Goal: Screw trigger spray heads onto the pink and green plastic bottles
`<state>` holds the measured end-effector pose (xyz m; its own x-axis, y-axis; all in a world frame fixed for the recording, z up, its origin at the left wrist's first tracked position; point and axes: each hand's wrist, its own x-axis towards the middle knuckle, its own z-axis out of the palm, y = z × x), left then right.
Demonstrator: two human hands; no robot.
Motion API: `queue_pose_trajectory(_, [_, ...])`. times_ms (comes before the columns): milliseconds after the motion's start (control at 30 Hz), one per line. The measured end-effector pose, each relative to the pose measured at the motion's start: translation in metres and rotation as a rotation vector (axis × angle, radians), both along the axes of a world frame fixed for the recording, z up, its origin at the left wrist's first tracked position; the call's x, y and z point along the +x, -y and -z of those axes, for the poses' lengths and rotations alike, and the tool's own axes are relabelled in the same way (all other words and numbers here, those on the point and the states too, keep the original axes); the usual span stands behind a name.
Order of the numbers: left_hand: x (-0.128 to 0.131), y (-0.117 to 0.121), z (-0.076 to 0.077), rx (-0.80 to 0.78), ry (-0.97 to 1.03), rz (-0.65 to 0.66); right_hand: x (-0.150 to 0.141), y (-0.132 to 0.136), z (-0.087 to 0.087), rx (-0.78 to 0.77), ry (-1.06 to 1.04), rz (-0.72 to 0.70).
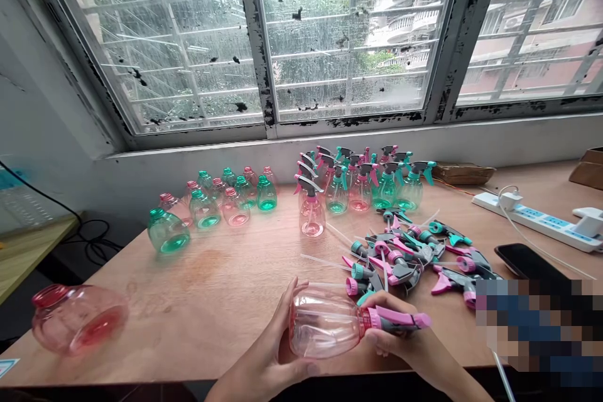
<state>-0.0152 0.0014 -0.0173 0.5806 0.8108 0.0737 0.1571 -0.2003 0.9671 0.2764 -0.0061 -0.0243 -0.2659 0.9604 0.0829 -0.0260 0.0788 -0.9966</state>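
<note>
The left hand (273,352) curls round the base end of one clear pink plastic bottle (325,323), held sideways, while the right hand's (409,342) fingers grip the collar of its pink-and-grey trigger sprayer (400,319). Just beyond those fingers, loose pink, green and grey sprayer heads (406,271) lie heaped, too tangled to count. Leftward, a tan wooden tabletop (198,314) gives broad room, out to one lone capless pink bottle (80,320) near the edge. Farther back stand twelve headless bottles (205,210), six green, six pink, beside a sprayer-topped cluster (362,191), five along its front.
</note>
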Motion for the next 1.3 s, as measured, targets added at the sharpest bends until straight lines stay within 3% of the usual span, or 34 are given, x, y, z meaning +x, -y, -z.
queue_pose_trajectory(567, [0.005,0.005,-0.007,-0.064,0.056,-0.017,-0.001,0.0,0.003,-0.02,0.01,0.019])
queue_pose_trajectory(800, [0.001,0.001,-0.001,-0.04,-0.009,0.008,-0.001,0.001,0.001,-0.019,0.015,0.015])
queue_pose_trajectory(1300, [0.003,-0.001,0.005,-0.065,0.072,0.006,-0.001,0.001,0.0,-0.036,-0.021,-0.001])
